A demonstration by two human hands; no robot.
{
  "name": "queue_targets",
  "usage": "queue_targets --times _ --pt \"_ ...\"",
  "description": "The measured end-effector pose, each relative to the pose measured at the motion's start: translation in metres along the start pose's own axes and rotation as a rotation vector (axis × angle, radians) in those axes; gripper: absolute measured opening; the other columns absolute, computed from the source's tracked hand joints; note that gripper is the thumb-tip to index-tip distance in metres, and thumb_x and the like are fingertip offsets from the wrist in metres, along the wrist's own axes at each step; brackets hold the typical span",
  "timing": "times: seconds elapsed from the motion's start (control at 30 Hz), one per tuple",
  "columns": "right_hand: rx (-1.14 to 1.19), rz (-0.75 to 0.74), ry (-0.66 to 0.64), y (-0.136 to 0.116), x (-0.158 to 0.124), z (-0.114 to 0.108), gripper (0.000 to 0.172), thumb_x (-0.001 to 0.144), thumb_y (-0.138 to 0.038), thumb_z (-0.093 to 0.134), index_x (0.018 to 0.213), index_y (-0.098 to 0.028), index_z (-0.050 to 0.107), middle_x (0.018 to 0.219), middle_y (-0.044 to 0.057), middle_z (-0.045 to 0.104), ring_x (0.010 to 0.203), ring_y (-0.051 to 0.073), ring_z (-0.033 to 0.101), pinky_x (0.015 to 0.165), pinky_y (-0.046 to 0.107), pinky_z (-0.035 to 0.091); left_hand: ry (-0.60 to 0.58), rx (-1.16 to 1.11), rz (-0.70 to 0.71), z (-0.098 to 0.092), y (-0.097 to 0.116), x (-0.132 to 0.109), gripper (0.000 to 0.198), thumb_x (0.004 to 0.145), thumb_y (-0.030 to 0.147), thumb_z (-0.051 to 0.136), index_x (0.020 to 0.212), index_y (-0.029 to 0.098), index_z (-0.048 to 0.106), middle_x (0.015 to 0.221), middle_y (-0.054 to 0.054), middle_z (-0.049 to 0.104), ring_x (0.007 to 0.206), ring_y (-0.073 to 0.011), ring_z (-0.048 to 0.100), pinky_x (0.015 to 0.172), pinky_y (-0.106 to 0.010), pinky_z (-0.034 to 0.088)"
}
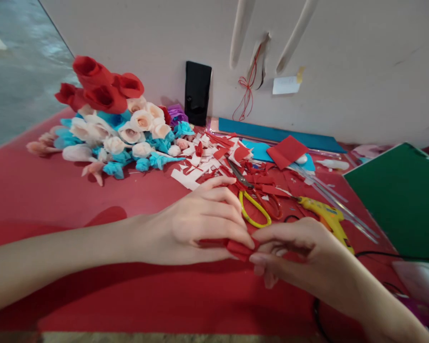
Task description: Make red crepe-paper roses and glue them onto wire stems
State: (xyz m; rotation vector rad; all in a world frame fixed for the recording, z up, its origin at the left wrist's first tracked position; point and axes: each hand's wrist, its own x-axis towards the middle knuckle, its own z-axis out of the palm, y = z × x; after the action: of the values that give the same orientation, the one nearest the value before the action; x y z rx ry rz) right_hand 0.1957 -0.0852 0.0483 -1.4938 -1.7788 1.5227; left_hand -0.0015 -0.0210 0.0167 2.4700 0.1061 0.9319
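Observation:
My left hand [196,224] and my right hand [296,252] meet low over the red table cover [57,195]. Both pinch a small folded piece of red paper [236,247] between their fingertips. The left hand's fingers curl over the piece from the left. From the right, thumb and fingers of the other hand close on its end. Just behind the hands lie yellow-handled scissors [252,207] and red-handled scissors [271,202], beside a yellow glue gun [329,219].
A heap of red, cream and blue paper flowers [110,124] lies at the back left. Red and white paper scraps [210,159] are scattered mid-table. A green sheet [400,195] lies at right, blue sheets [279,136] and a black phone [197,93] by the wall.

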Motion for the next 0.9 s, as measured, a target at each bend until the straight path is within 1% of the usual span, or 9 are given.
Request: queue_targets --times 0.13,0.33,0.43,0.57,0.7,0.8,0.9 --pt "-0.029 0.005 -0.025 0.0007 -0.0012 0.0000 0.011 0.077 -0.030 0.060 0.073 -0.020 0.061 0.056 -0.002 0.063 0.050 0.009 0.057 0.050 0.016 0.044 -0.016 -0.008 0.004 -0.0001 0.0002 -0.0014 0.011 0.084 0.021 0.053 0.087 0.013 0.061 0.081 -0.002 0.067 0.085 -0.0129 0.055 0.107 -0.036 0.025" --pt "-0.056 0.023 -0.066 0.0016 -0.0016 0.0004 0.014 0.079 -0.031 0.057 0.072 -0.019 0.060 0.057 -0.002 0.063 0.050 0.009 0.057 0.049 0.017 0.044 -0.054 0.012 0.005 -0.0011 -0.0002 -0.0010 0.010 0.083 0.020 0.055 0.089 0.015 0.062 0.081 -0.002 0.067 0.085 -0.0129 0.054 0.108 -0.038 0.023" --pt "-0.058 0.012 -0.057 0.0004 -0.0011 0.0002 0.014 0.079 -0.031 0.057 0.073 -0.019 0.060 0.058 -0.002 0.063 0.050 0.009 0.058 0.051 0.016 0.045 -0.021 0.041 0.041 -0.0010 -0.0013 -0.0005 0.010 0.083 0.021 0.054 0.086 0.015 0.063 0.079 -0.001 0.067 0.083 -0.0131 0.055 0.109 -0.038 0.022" --pt "-0.081 -0.023 -0.041 0.0002 -0.0014 -0.0004 0.015 0.080 -0.031 0.057 0.072 -0.018 0.060 0.060 -0.001 0.064 0.051 0.009 0.059 0.051 0.016 0.045 0.019 0.114 0.084 0.0001 -0.0025 -0.0017 0.010 0.081 0.021 0.057 0.087 0.017 0.063 0.078 0.000 0.069 0.080 -0.0135 0.057 0.108 -0.036 0.026" --pt "-0.099 -0.039 -0.037 0.0035 -0.0025 -0.0003 0.017 0.081 -0.033 0.055 0.075 -0.019 0.062 0.061 -0.001 0.065 0.051 0.009 0.059 0.051 0.016 0.046 0.030 0.193 0.113 0.0004 -0.0033 -0.0049 0.013 0.084 0.022 0.051 0.087 0.021 0.063 0.077 0.001 0.070 0.079 -0.0147 0.060 0.109 -0.041 0.027" --pt "-0.114 -0.076 -0.027 0.0065 -0.0031 0.0004 0.016 0.081 -0.033 0.055 0.077 -0.020 0.063 0.062 -0.002 0.066 0.050 0.009 0.059 0.051 0.017 0.047 0.031 0.224 0.152 0.0004 -0.0029 -0.0066 0.015 0.085 0.021 0.049 0.087 0.021 0.064 0.077 0.001 0.070 0.078 -0.0148 0.060 0.106 -0.041 0.032" --pt "-0.162 -0.096 -0.007 0.0082 -0.0036 0.0007 0.014 0.081 -0.030 0.055 0.078 -0.020 0.064 0.062 -0.002 0.066 0.051 0.010 0.059 0.051 0.017 0.047 0.026 0.243 0.166 0.0009 -0.0021 -0.0066 0.015 0.085 0.018 0.049 0.087 0.019 0.064 0.076 0.001 0.070 0.079 -0.0147 0.060 0.106 -0.040 0.034"
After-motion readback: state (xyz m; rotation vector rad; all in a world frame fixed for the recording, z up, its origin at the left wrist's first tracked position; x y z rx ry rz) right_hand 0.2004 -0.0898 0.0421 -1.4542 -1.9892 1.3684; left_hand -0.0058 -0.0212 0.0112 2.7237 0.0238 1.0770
